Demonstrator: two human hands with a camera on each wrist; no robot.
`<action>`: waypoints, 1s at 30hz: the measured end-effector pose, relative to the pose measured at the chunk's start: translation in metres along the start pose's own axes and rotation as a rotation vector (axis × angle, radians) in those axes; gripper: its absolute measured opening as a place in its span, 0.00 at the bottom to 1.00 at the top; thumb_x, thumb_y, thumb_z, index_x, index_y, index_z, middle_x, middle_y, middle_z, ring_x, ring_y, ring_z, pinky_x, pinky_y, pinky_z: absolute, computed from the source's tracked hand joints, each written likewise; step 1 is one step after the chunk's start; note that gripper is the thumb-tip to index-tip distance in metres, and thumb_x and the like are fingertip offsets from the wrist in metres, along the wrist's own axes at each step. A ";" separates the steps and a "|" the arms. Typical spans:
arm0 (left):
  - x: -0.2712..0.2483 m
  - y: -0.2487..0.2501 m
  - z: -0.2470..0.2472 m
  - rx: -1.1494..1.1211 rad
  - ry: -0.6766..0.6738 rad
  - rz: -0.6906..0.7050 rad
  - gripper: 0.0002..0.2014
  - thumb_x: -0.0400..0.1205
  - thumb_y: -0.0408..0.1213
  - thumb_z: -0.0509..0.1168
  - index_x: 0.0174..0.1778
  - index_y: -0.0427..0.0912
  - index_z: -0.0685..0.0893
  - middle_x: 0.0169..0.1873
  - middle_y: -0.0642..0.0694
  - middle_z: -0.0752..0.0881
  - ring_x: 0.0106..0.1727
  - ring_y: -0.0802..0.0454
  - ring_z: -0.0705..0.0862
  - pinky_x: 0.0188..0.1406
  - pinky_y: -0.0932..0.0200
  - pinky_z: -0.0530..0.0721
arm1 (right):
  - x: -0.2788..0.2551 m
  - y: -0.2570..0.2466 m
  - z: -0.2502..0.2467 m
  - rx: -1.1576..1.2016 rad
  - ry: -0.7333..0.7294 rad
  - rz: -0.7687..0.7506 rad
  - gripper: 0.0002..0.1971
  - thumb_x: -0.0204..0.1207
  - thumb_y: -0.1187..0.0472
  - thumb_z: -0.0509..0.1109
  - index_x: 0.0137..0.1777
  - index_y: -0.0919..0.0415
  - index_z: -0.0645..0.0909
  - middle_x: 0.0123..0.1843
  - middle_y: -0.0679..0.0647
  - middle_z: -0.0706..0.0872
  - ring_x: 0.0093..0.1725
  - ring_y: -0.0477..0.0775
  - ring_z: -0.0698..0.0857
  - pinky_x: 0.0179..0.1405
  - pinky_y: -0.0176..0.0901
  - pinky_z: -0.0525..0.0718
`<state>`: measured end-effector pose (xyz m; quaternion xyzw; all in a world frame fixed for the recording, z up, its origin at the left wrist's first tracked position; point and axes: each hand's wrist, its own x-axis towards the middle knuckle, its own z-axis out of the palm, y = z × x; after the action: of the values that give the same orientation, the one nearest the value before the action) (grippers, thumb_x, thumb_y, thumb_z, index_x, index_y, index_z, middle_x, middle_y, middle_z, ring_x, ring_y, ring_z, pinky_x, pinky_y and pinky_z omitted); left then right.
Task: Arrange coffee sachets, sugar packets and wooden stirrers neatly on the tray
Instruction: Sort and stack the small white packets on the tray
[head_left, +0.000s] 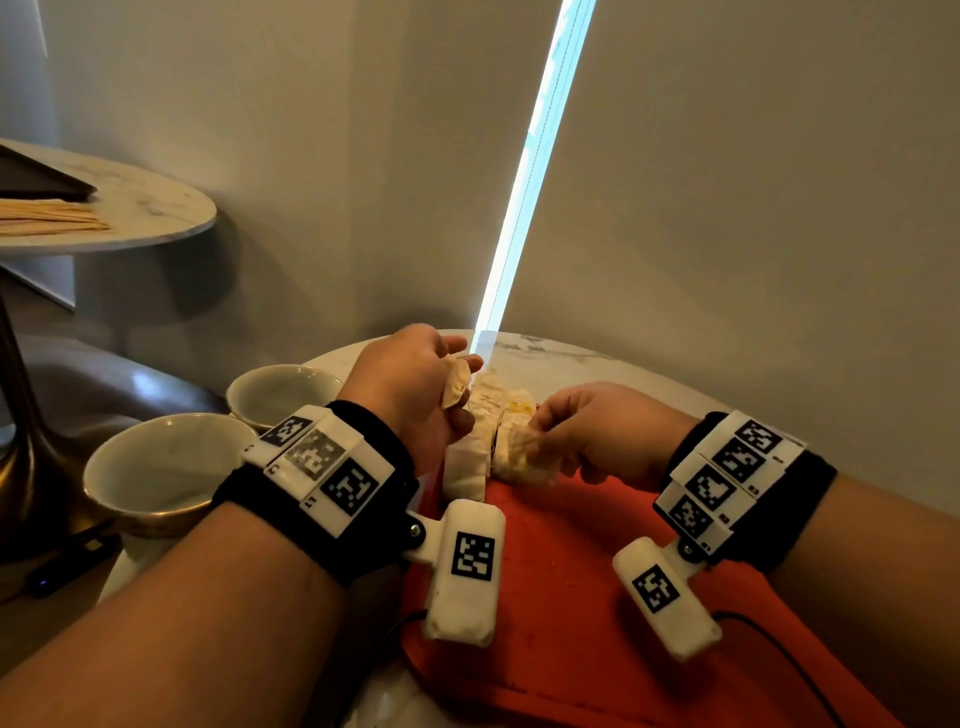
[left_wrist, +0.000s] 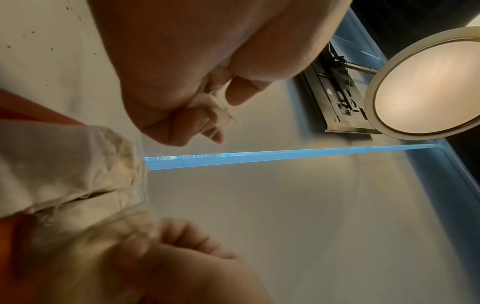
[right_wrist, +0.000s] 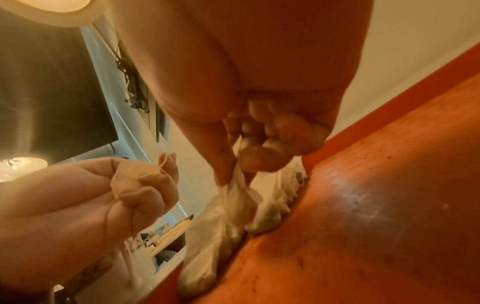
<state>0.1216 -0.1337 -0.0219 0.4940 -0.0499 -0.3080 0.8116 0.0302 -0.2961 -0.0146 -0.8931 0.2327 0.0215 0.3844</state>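
Observation:
A red tray (head_left: 571, 571) lies on the round marble table (head_left: 561, 358). Several cream sachets (head_left: 465, 467) lie bunched along the tray's far edge. My left hand (head_left: 457, 395) is raised above them, its fingers curled round one crumpled sachet (head_left: 458, 385). The left wrist view shows that hand (left_wrist: 218, 115) gripping the sachet (left_wrist: 210, 105), and so does the right wrist view (right_wrist: 132, 181). My right hand (head_left: 540, 441) pinches the top edge of another sachet (head_left: 527, 452) that still touches the tray (right_wrist: 363, 205); the pinched sachet (right_wrist: 233, 191) hangs from thumb and forefinger. Wooden stirrers (head_left: 52, 218) lie on a second table at far left.
Two pale cups (head_left: 283, 395) (head_left: 161, 467) stand left of the tray, close to my left wrist. A dark flat object (head_left: 41, 179) sits by the stirrers. The wall rises right behind the table, with a bright slit (head_left: 530, 171) in it. A black cable (head_left: 769, 639) crosses the tray's right side.

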 end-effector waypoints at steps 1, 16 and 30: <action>0.000 0.000 0.000 -0.004 0.010 0.006 0.17 0.85 0.28 0.48 0.58 0.40 0.81 0.45 0.42 0.85 0.30 0.53 0.72 0.29 0.58 0.67 | 0.001 -0.001 0.003 -0.054 -0.048 0.024 0.05 0.75 0.69 0.77 0.49 0.62 0.88 0.34 0.56 0.87 0.26 0.47 0.80 0.26 0.40 0.74; 0.006 -0.005 -0.005 0.086 0.009 0.153 0.11 0.85 0.24 0.63 0.53 0.45 0.85 0.47 0.47 0.94 0.48 0.47 0.85 0.39 0.55 0.78 | 0.010 -0.003 0.009 -0.182 0.150 0.043 0.08 0.76 0.57 0.80 0.50 0.58 0.86 0.43 0.60 0.92 0.32 0.50 0.88 0.29 0.43 0.83; 0.011 -0.007 -0.009 0.015 -0.008 0.151 0.11 0.84 0.21 0.64 0.51 0.42 0.85 0.46 0.37 0.89 0.42 0.47 0.88 0.33 0.59 0.83 | -0.005 -0.011 0.021 0.321 -0.133 0.144 0.07 0.81 0.75 0.64 0.49 0.70 0.83 0.48 0.71 0.84 0.49 0.65 0.80 0.38 0.45 0.81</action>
<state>0.1305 -0.1353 -0.0347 0.4936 -0.0926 -0.2477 0.8285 0.0334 -0.2731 -0.0207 -0.7979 0.2705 0.0707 0.5340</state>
